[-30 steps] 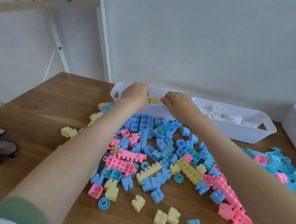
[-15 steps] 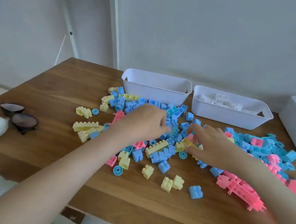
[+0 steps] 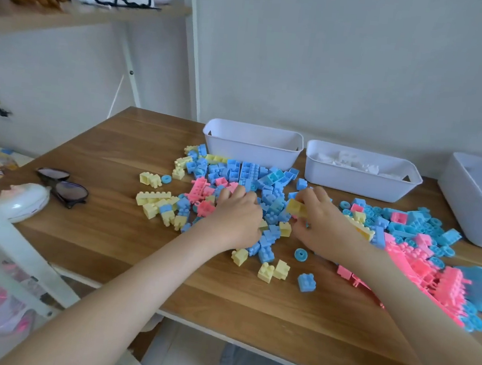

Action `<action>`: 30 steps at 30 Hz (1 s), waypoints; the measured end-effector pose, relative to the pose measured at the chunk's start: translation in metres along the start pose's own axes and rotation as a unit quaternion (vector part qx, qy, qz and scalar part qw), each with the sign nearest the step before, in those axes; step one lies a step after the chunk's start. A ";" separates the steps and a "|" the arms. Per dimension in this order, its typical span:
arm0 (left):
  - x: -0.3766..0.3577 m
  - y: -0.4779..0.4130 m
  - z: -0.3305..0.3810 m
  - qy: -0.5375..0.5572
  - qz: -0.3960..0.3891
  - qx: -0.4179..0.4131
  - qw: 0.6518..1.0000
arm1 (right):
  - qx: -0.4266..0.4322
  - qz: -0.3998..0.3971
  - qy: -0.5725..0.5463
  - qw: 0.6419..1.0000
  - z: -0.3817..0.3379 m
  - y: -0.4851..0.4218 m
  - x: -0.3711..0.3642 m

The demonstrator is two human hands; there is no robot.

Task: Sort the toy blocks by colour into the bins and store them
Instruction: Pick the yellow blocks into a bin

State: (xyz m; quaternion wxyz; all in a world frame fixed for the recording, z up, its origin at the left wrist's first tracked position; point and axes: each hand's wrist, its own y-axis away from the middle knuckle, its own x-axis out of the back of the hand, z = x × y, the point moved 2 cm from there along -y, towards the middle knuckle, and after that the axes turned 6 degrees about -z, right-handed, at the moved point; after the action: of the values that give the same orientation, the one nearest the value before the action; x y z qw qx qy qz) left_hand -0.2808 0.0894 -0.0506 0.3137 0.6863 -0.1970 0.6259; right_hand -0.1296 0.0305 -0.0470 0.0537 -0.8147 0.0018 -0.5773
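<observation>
Blue, yellow and pink toy blocks lie scattered in a pile [image 3: 263, 181] on the wooden table [image 3: 112, 158]. My right hand [image 3: 322, 225] pinches a yellow block [image 3: 295, 207] just above the pile's middle. My left hand [image 3: 238, 216] rests palm down on the pile, fingers curled over blocks; what it holds is hidden. Behind the pile stand three white bins: the left bin [image 3: 252, 145], the middle bin [image 3: 361, 176] holding white blocks, and a right bin [image 3: 476, 202] cut off at the frame edge.
Dark sunglasses [image 3: 63, 185] and a white rounded case [image 3: 21, 201] lie at the table's left end. A mass of pink and blue pieces [image 3: 431, 271] fills the right side. A wooden shelf [image 3: 82, 11] on a white frame rises at left.
Both hands came back from the left bin to the pile. The right hand has lifted a yellow block; the left hand has settled onto the blocks. The view tilted and shifted right.
</observation>
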 end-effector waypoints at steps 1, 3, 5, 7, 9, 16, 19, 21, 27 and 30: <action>0.000 -0.001 0.001 -0.003 0.003 -0.002 1.000 | 0.005 -0.018 -0.008 1.000 -0.001 -0.001 -0.002; 0.001 -0.003 0.003 -0.004 0.014 0.004 1.000 | 0.004 -0.062 -0.018 0.998 -0.001 -0.003 -0.005; 0.003 -0.005 0.004 0.015 0.029 0.014 0.999 | 0.005 -0.098 0.001 0.995 0.001 -0.006 -0.009; 0.004 -0.006 0.004 0.039 0.052 0.022 0.998 | 0.010 -0.114 0.020 0.993 0.004 -0.010 -0.011; 0.005 -0.006 0.003 0.040 0.092 0.019 0.995 | 0.011 -0.127 0.026 0.991 0.007 -0.012 -0.014; 0.015 -0.009 -0.011 0.079 0.219 0.011 0.973 | 0.006 -0.058 0.014 0.998 0.015 -0.030 0.018; 0.035 -0.023 -0.021 0.064 0.286 0.018 0.956 | -0.015 -0.004 -0.012 1.000 0.021 -0.055 0.041; 0.050 -0.041 -0.033 0.063 0.311 0.025 0.948 | -0.028 0.036 -0.027 0.999 0.023 -0.079 0.053; 0.070 -0.110 -0.077 0.066 0.301 0.095 0.947 | -0.064 0.058 -0.012 0.996 0.026 -0.166 0.059; 0.060 -0.136 -0.091 0.128 0.263 0.124 0.948 | -0.077 -0.002 -0.011 0.997 0.038 -0.197 0.032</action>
State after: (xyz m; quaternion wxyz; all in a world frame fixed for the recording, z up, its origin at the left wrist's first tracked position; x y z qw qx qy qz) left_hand -0.2492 0.2575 -0.0151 0.0726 0.5573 -0.2495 0.7886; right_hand -0.0952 0.2271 -0.0119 -0.0100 -0.8229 0.0442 -0.5664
